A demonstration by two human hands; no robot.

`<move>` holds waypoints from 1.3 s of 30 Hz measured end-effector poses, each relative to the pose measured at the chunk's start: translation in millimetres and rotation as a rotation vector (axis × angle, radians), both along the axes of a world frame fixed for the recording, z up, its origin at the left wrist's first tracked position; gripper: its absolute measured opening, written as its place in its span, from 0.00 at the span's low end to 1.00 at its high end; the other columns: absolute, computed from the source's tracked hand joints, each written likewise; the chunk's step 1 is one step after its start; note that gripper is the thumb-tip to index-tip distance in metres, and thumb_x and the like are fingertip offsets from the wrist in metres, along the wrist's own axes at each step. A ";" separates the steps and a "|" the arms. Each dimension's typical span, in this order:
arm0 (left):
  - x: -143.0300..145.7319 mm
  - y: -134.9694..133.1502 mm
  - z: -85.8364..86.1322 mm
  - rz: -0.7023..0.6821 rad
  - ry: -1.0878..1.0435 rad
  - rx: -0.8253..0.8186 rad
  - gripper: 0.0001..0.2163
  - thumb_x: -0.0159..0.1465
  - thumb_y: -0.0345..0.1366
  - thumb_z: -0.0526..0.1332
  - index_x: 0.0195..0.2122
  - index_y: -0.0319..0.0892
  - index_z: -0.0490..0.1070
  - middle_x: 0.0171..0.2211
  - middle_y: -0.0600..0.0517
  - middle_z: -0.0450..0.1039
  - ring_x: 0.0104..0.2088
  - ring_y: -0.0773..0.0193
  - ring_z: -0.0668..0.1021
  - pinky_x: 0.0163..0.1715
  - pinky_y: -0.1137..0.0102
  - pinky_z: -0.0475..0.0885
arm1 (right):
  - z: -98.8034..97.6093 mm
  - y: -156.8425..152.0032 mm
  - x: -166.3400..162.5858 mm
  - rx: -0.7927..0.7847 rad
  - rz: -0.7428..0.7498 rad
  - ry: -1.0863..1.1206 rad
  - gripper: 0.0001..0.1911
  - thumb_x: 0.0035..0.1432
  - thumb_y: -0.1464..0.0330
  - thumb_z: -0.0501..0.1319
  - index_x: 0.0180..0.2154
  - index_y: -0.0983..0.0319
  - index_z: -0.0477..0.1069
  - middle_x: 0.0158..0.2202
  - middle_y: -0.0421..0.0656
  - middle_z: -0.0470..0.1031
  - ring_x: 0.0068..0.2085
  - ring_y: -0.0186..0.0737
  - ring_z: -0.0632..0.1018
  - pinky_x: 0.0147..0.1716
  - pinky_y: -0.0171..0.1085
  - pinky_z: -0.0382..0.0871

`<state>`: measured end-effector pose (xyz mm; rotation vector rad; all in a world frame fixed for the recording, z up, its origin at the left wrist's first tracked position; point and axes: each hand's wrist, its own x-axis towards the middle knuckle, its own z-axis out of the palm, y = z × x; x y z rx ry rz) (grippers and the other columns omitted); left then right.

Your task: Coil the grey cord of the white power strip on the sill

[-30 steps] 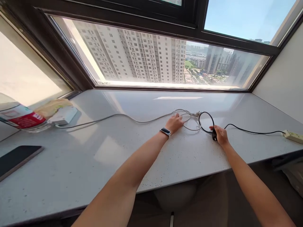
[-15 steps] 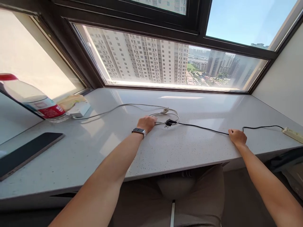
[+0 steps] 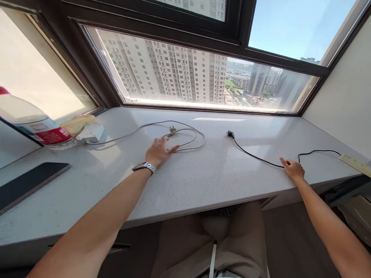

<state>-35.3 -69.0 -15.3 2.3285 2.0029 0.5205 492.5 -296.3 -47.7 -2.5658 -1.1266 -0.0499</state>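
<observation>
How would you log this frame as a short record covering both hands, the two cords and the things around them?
left hand: left hand at the looped grey cord; firmness of grip unclear
right hand: right hand closed around the black cord
grey plug: grey plug just beyond the left hand
black plug: black plug on the counter, apart from the grey loop
right end: power strip, black cord running to it
left end: bottle, white box, phone

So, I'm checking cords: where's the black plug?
The black plug lies right of centre in the head view, between the pale cord and the right hand.
</observation>
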 end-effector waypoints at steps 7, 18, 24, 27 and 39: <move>62.6 -59.0 -13.1 -0.206 -0.020 0.039 0.25 0.62 0.50 0.53 0.53 0.37 0.69 0.53 0.37 0.68 0.55 0.43 0.68 0.52 0.56 0.65 | -2.1 13.1 -65.9 0.115 0.348 0.214 0.34 0.50 0.38 0.48 0.14 0.60 0.48 0.15 0.37 0.53 0.20 0.32 0.58 0.20 0.34 0.46; 175.1 -41.1 -15.7 -0.259 -0.316 -0.174 0.11 0.56 0.36 0.60 0.39 0.38 0.72 0.41 0.36 0.74 0.44 0.45 0.76 0.40 0.60 0.68 | -8.6 47.9 -155.2 0.126 1.021 0.535 0.28 0.51 0.58 0.57 0.14 0.60 0.41 0.15 0.33 0.43 0.21 0.28 0.50 0.27 0.34 0.56; 121.9 -20.0 -16.4 -0.192 -0.753 -0.275 0.03 0.48 0.32 0.59 0.23 0.42 0.64 0.24 0.49 0.70 0.32 0.55 0.76 0.30 0.67 0.67 | 12.5 62.1 -123.1 -0.157 0.883 0.420 0.25 0.48 0.62 0.60 0.13 0.60 0.46 0.15 0.34 0.47 0.20 0.28 0.53 0.23 0.33 0.51; 114.9 -25.6 -15.2 -0.218 -1.065 -0.356 0.04 0.48 0.33 0.55 0.26 0.42 0.61 0.23 0.53 0.69 0.24 0.64 0.74 0.24 0.71 0.67 | 24.5 81.0 -128.6 -0.123 0.633 0.173 0.21 0.53 0.62 0.58 0.14 0.61 0.55 0.16 0.38 0.57 0.24 0.35 0.64 0.30 0.37 0.58; 106.7 -25.7 8.2 -0.305 -1.785 -0.405 0.06 0.53 0.39 0.55 0.27 0.44 0.57 0.17 0.61 0.55 0.12 0.75 0.55 0.13 0.77 0.53 | -2.6 113.6 -234.0 0.129 0.908 0.168 0.11 0.57 0.59 0.60 0.29 0.57 0.74 0.27 0.41 0.75 0.29 0.38 0.71 0.28 0.35 0.55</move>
